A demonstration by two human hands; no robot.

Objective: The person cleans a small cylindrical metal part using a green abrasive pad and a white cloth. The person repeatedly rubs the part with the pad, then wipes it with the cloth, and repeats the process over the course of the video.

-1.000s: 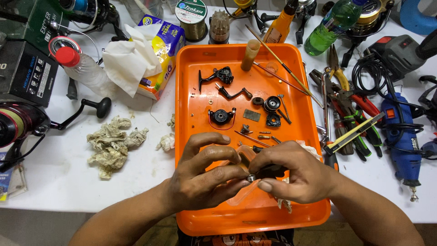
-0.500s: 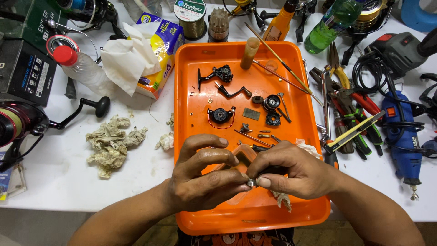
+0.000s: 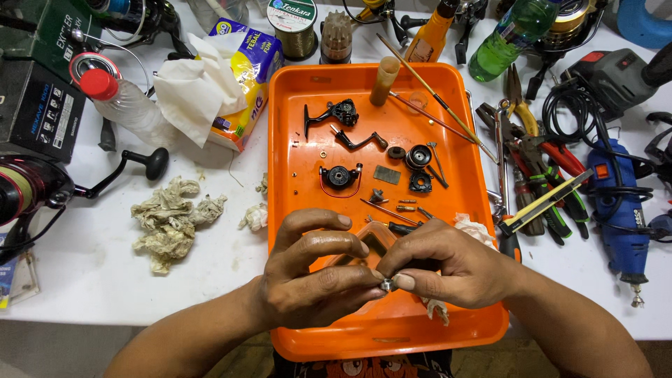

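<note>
My left hand (image 3: 311,276) and my right hand (image 3: 455,266) meet over the near part of an orange tray (image 3: 283,147). The thumbs and forefingers of both hands pinch a small silvery part (image 3: 386,284) between them. My right hand curls over something dark that I cannot make out. Further back on the tray lie disassembled black fishing-reel parts: a round housing (image 3: 339,176), a crank handle (image 3: 358,141), a bracket piece (image 3: 334,113) and a small spool-like piece (image 3: 418,157), with several tiny screws and pins around them.
Crumpled dirty rags (image 3: 171,217) lie left of the tray, with a fishing reel (image 3: 31,185), a plastic bottle (image 3: 122,105) and a tissue pack (image 3: 234,77). Pliers and screwdrivers (image 3: 539,168) and a blue rotary tool (image 3: 619,210) lie at the right. Bottles and a line spool stand at the back.
My fingertips have closed more tightly together around the small part, and both hands have shifted slightly toward the tray's near edge. The parts on the tray have stayed put.
</note>
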